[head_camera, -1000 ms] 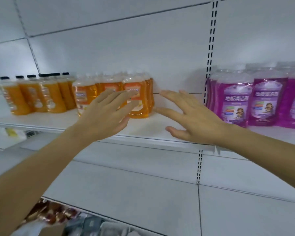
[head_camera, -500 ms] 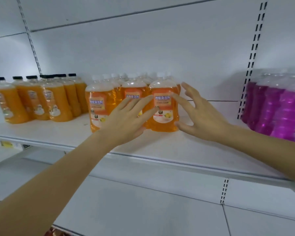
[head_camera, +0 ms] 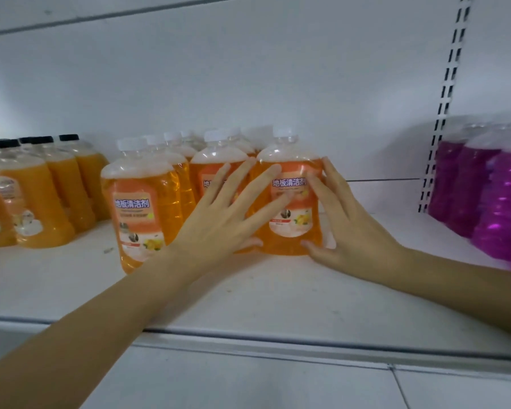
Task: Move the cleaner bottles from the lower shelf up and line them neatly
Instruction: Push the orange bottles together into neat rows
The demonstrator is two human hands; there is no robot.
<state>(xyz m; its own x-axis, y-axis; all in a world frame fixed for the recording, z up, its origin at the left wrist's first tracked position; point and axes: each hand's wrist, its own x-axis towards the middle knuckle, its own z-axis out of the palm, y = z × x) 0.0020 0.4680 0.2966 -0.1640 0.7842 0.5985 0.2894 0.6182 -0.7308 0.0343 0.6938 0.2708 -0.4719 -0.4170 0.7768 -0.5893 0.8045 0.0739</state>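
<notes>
Several orange cleaner bottles with white caps stand in rows on the white shelf. The front right bottle sits between my two hands. My left hand lies flat with spread fingers across the fronts of the middle bottle and the front right one. My right hand presses with straight fingers against the right side of that bottle, thumb low at its base. The front left bottle stands a little forward of the others, untouched.
Darker orange bottles with black caps stand at the left of the same shelf. Purple bottles stand at the right, beyond a slotted upright. Bare shelf lies in front of the bottles, with its front edge below.
The view has moved closer to the shelf. Both hands went from hovering near the orange bottles to resting on them, the right hand now against the front right bottle's side.
</notes>
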